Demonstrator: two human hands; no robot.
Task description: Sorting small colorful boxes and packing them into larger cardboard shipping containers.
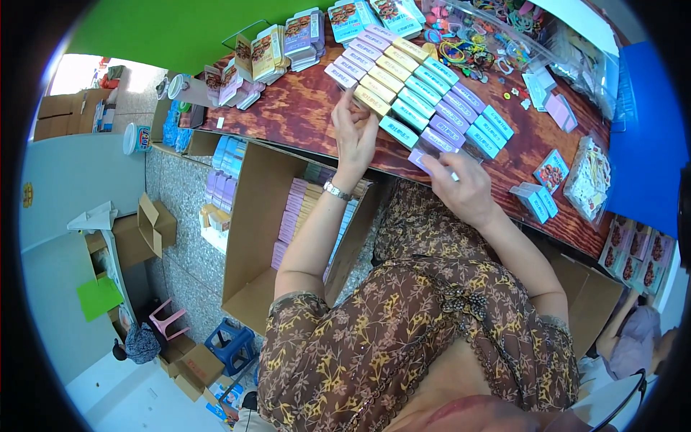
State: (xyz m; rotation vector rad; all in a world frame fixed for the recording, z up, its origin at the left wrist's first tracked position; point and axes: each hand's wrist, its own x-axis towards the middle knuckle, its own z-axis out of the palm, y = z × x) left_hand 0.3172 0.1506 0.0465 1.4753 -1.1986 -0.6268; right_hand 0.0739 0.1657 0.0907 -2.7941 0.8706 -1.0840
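Note:
Rows of small boxes in lavender, yellow, mint green, purple and turquoise lie side by side on the table. My left hand (354, 137) is at the near left corner of these rows, its bent fingers against the near yellow box (372, 101) and the lavender end beside it; its fingertips are partly hidden. My right hand (464, 187) is closed at the near edge, with a lavender box (420, 161) at its fingers. A small white piece also shows between those fingers, too little of it to name. Close by lies the near purple box (439, 140).
Stacks of flat printed cartons (268, 56) line the table's far left. Small colourful trinkets (468, 54) lie at the back, and a clear bag (589, 180) lies to the right. Below the table's near edge stands an open cardboard box (259, 216) with rows of small boxes inside.

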